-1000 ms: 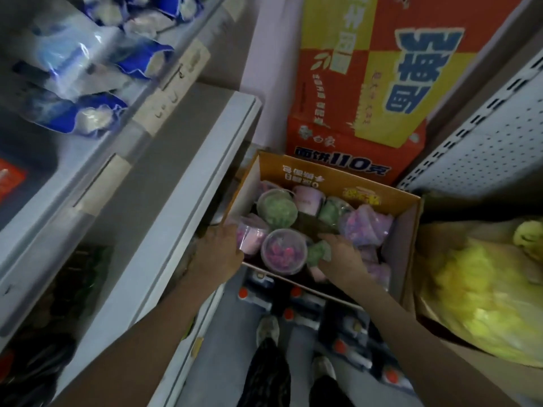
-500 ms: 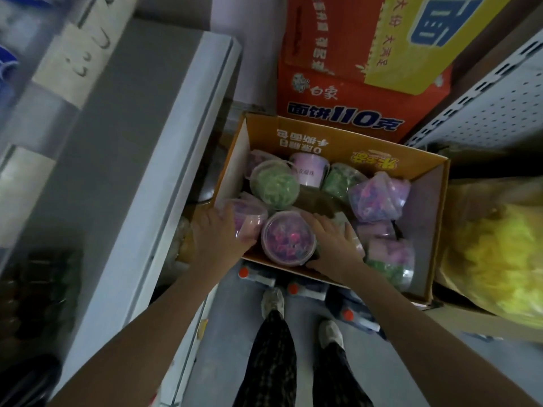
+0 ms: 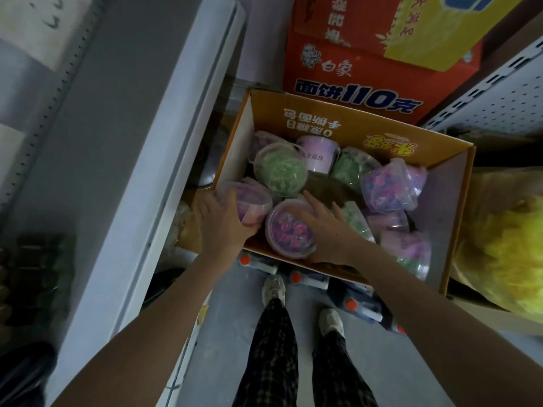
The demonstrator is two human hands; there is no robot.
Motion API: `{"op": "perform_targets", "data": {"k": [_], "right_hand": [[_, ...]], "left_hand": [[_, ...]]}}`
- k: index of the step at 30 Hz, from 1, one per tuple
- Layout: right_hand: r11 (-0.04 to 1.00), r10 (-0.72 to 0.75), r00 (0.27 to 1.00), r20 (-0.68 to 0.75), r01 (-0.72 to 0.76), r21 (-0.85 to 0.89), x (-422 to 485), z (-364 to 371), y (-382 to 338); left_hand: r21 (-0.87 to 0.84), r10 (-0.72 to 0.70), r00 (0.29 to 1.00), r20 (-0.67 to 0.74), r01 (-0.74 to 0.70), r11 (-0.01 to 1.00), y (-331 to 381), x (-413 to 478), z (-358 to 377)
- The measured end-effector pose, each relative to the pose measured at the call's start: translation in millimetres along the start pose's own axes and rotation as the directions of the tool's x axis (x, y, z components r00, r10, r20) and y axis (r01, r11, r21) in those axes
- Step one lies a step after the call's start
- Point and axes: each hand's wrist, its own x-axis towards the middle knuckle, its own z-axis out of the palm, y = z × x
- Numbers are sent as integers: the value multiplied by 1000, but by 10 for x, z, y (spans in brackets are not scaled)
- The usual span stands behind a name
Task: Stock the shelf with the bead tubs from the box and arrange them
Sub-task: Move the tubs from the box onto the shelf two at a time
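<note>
Two hands in the box: left hand wrapped around a pink tub, right hand spread flat over a purple tub. Could slip from that loose palm hold if lifted. Might knock the green tub just beside.

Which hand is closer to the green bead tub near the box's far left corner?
Right. The right hand reaches just below the green bead tub; the left hand is lower left, on a pink tub.

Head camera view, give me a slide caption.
Both hands reach into the cardboard box, each on a bead tub.
</note>
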Motion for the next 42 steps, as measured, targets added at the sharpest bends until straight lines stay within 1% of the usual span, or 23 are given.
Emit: {"op": "perform_targets", "data": {"k": [3, 5, 7, 9, 12, 15, 17, 19, 22, 24, 25, 28, 29, 32, 36, 38, 40, 42], "right_hand": [[999, -33, 999, -11, 33, -41, 26, 3, 22], [997, -52, 997, -51, 49, -61, 32, -6, 40], [998, -66, 993, -101, 63, -28, 14, -6, 49], [998, -40, 990, -133, 47, 49, -34, -15, 53], [977, 20, 977, -212, 27, 213, -94, 0, 80], [929, 160, 947, -277, -50, 367, -116, 27, 96], [867, 277, 900, -336, -84, 492, -107, 26, 80], [803, 360, 851, -382, -75, 591, -97, -6, 57], [763, 414, 828, -378, -89, 640, -96, -86, 24], [715, 457, 807, -374, -83, 694, -105, -138, 18], [690, 478, 796, -371, -79, 720, -120, -178, 7], [615, 517, 768, -378, -26, 788, -163, -308, -3], [606, 520, 761, -388, -8, 795, -186, -369, -11], [631, 508, 746, -431, 18, 776, -258, -608, -56], [649, 454, 729, -513, 124, 750, -386, -1029, -174], [682, 407, 710, -575, 183, 708, -486, -1253, -269], [712, 331, 696, -638, 259, 653, -614, -1473, -359], [709, 287, 679, -676, 324, 626, -768, -1716, -475]], "left_hand": [[-111, -8, 1000, -28, 5, 994, -5, -34, -9], [-190, -21, 1000, -17, 18, 982, -22, -40, 6], [-275, -11, 1000, 1, 11, 961, -43, -40, 22], [-310, 24, 1000, -4, -24, 950, -41, -48, 38], [-340, 64, 998, -2, -61, 938, -18, -47, 51], [-402, 67, 998, 15, -55, 914, -2, -23, 54], [-422, 59, 998, 13, -48, 905, 25, -10, 58], [-444, 37, 999, 30, -19, 896, 67, 11, 70], [-469, 1, 1000, 31, 13, 883, 104, 80, 97], [-481, -44, 998, 37, 56, 875, 93, 113, 88], [-502, -69, 997, 35, 77, 861, 91, 113, 62], [-588, -97, 995, -9, 73, 806, 118, 92, -75], [-599, -103, 995, -15, 73, 797, 132, 91, -144], [-603, -127, 991, -42, 76, 794, 189, 138, -476], [-663, -220, 964, -151, 66, 746, 227, 84, -1084], [-698, -237, 949, -210, 25, 716, 240, -22, -1401], [-681, -239, 927, -290, -24, 732, 273, -172, -1755], [-653, -249, 896, -368, -59, 755, 322, -329, -2116]]}}
